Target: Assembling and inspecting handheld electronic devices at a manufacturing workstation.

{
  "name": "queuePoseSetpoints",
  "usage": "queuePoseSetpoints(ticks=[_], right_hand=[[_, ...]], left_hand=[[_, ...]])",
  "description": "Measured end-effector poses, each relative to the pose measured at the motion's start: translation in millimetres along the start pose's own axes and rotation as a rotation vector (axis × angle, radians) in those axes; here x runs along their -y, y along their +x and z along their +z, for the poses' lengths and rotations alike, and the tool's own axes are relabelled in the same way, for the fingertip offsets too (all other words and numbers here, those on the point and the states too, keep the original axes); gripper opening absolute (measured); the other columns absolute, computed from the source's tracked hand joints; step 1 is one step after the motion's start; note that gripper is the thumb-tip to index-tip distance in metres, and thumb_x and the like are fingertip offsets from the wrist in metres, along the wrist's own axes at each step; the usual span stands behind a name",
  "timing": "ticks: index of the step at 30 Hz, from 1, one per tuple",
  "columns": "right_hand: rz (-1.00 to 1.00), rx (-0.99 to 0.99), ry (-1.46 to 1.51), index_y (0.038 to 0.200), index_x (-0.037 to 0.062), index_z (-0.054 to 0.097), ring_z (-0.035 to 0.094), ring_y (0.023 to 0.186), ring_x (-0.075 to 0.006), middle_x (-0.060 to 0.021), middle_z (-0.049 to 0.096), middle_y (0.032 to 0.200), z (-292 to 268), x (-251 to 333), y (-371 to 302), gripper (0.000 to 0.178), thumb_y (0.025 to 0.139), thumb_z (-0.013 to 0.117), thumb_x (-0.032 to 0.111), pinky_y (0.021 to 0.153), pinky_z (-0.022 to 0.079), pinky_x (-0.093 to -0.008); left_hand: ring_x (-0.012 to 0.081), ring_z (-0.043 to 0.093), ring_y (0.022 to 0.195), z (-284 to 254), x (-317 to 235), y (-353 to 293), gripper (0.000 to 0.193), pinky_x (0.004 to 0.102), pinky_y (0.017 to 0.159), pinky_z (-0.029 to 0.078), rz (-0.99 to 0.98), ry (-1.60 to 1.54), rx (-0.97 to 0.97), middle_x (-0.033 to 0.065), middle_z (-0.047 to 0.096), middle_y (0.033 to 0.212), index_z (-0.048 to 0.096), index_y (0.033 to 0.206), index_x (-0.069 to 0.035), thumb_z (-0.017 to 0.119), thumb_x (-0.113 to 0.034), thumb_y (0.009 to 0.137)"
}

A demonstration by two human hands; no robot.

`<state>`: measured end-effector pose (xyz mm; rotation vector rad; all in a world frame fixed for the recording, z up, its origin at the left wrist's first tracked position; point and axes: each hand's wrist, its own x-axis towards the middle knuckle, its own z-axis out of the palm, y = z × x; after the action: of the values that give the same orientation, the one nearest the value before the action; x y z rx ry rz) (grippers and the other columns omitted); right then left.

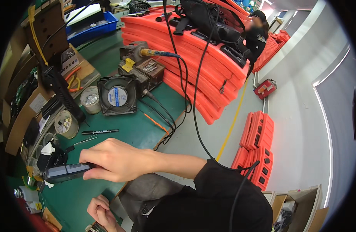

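Stretched out over the green bench (108, 149), my right hand (114, 160) grips a flat grey and black handheld device (67, 172) by one end, between thumb and fingers. The device is seen nearly edge-on, so its faces are hidden. Close to its far side lies a black pouch-like thing with a white scrap (50, 154). Tweezers (85, 141) and a black marker pen (100, 132) rest beyond my right hand. Lower down, at the bench's near edge, my left hand (101, 212) is loosely curled, and nothing shows in its fingers.
A square black fan (118, 95) stands beside a soldering iron (156, 53) in its holder. Round tubs (66, 124), pliers (74, 80) and a blue bin (93, 31) line the bench. Stacked red foam trays (178, 46) rise behind. Black cables (198, 77) hang across. A person (257, 36) stands beyond.
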<state>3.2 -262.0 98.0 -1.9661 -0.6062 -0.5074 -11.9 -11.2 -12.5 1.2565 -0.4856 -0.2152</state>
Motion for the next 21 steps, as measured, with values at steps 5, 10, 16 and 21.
queuePoseSetpoints(ticks=[5, 10, 16, 21], right_hand=[[-0.012, -0.016, 0.013, 0.098, -0.0001, 0.058, 0.059, 0.059, -0.0309, -0.0121, 0.058, 0.069, -7, 0, 1, 0.027, 0.092, 0.074, 0.021, 0.054, 0.043, -0.0402], [0.149, 0.019, 0.072, 0.100, -0.0006, 0.059, 0.055, 0.056, -0.0247, -0.0105, 0.056, 0.067, -15, 3, 2, 0.024, 0.093, 0.073, 0.017, 0.052, 0.041, -0.0369], [0.142, 0.039, 0.087, 0.102, -0.0013, 0.059, 0.053, 0.055, -0.0219, -0.0098, 0.055, 0.067, -3, -2, -3, 0.023, 0.093, 0.073, 0.014, 0.051, 0.040, -0.0353], [0.245, -0.131, 0.113, 0.103, -0.0007, 0.060, 0.057, 0.057, -0.0227, -0.0110, 0.061, 0.071, 33, -20, -22, 0.021, 0.093, 0.072, 0.013, 0.054, 0.044, -0.0345]], left_hand=[[0.0123, 0.032, 0.056, -1, -2, -1, 0.012, 0.0273, 0.053, 0.024, 0.025, 0.013, 0.005, 0.0048, 0.040, 0.058, 0.043, 0.066, -0.002, 0.044, -0.005, 0.078], [0.0128, 0.034, 0.055, 2, -4, 0, 0.013, 0.0275, 0.053, 0.024, 0.023, 0.025, -0.020, 0.0053, 0.041, 0.056, 0.044, 0.063, -0.002, 0.045, -0.004, 0.076], [0.0132, 0.035, 0.053, 5, -5, 2, 0.013, 0.0282, 0.052, 0.025, 0.019, 0.049, -0.019, 0.0064, 0.043, 0.055, 0.045, 0.062, -0.001, 0.045, -0.004, 0.075], [0.0133, 0.036, 0.053, 4, -10, -1, 0.013, 0.0291, 0.051, 0.024, 0.013, 0.085, -0.077, 0.0064, 0.046, 0.055, 0.047, 0.061, 0.000, 0.045, -0.003, 0.074]])
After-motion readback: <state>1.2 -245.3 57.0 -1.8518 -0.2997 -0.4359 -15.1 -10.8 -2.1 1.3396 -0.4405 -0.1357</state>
